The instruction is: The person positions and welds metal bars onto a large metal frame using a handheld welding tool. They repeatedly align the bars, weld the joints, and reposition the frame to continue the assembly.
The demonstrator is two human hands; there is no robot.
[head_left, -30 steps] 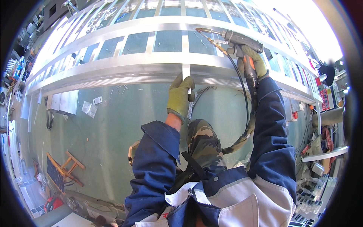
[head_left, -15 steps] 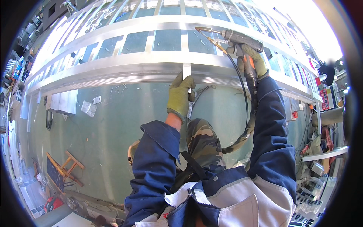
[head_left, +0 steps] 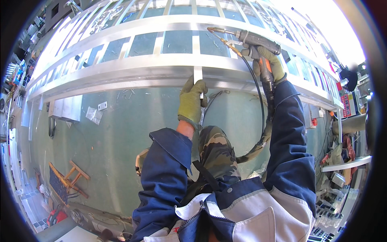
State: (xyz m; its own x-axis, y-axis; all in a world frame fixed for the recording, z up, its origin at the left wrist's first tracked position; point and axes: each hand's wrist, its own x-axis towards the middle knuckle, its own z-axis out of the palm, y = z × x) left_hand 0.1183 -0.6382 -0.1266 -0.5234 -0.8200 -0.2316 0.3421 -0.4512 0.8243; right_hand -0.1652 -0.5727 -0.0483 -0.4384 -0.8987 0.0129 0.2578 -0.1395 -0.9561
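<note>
My left hand [head_left: 192,101], in a yellow-green glove, is closed around the near end of a narrow silver metal bar [head_left: 197,74]. The bar lies at the near rail [head_left: 153,60] of a large silver metal frame and sticks out toward me. In my gloved right hand [head_left: 272,60] is a welding torch [head_left: 258,42] with a dark body and a slim brass-coloured nozzle. Its tip points left, above the frame and to the right of the bar, apart from my left hand. A black hose and a thick cable run from the torch down toward my legs.
Slats of the frame [head_left: 161,42] stretch away from me. On the green floor [head_left: 117,149] are a small wooden stool [head_left: 68,183], a clear plastic bag [head_left: 94,115] and a silver box-shaped piece [head_left: 66,108]. Metal profiles and bags crowd the right side.
</note>
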